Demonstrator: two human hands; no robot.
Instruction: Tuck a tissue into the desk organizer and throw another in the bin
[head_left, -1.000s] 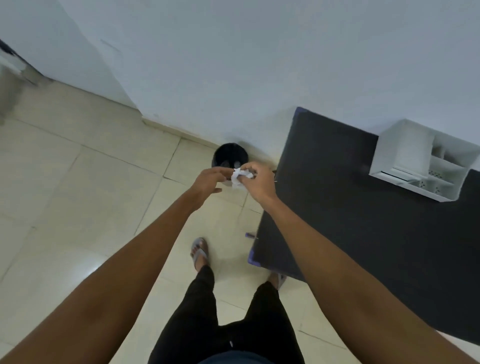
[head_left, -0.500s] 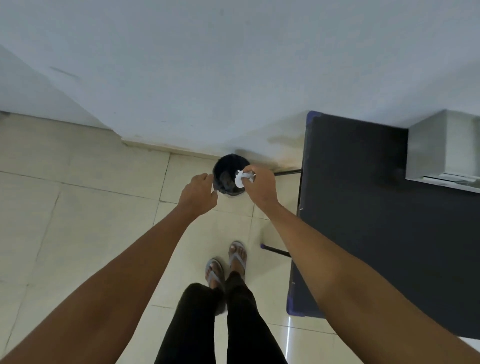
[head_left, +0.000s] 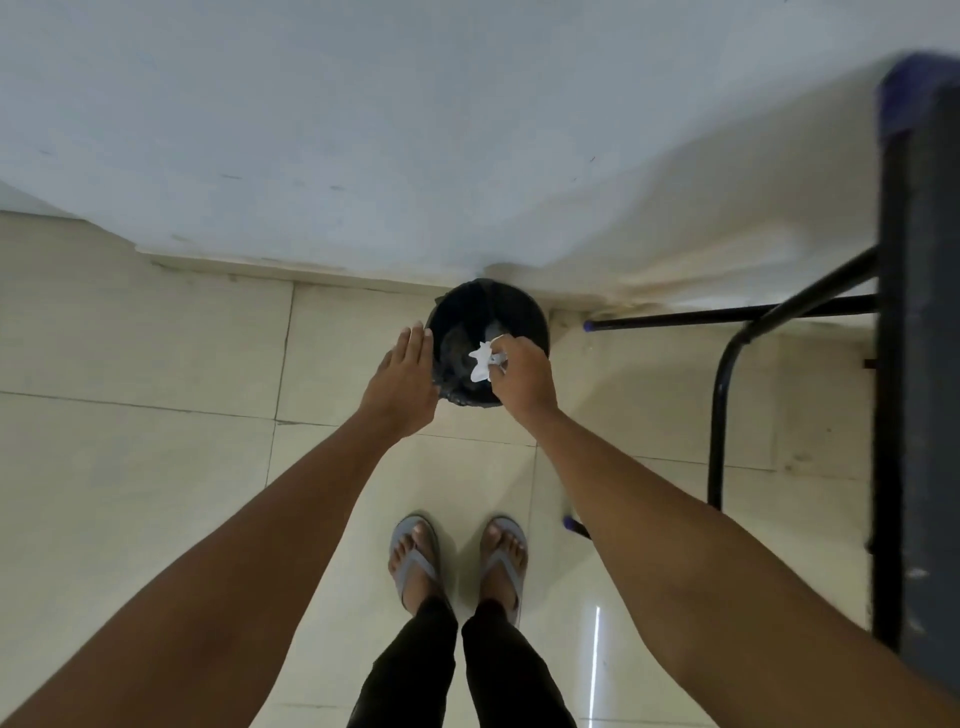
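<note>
Pinched in the right hand's (head_left: 522, 379) grip, a crumpled white tissue (head_left: 482, 359) hung over the black bin's (head_left: 537, 322) mouth, while the left hand (head_left: 402, 387), flat and spread, hovered just beside its rim.

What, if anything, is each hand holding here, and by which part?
The right hand pinches a crumpled white tissue by its right edge, over the black bin. The left hand holds nothing.

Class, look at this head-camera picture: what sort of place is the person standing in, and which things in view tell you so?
Probably an indoor room such as a home study or small office: a tiled floor meets a plain painted wall, a dark desk on a metal frame stands at the right, and a small black bin sits against the wall.
</note>
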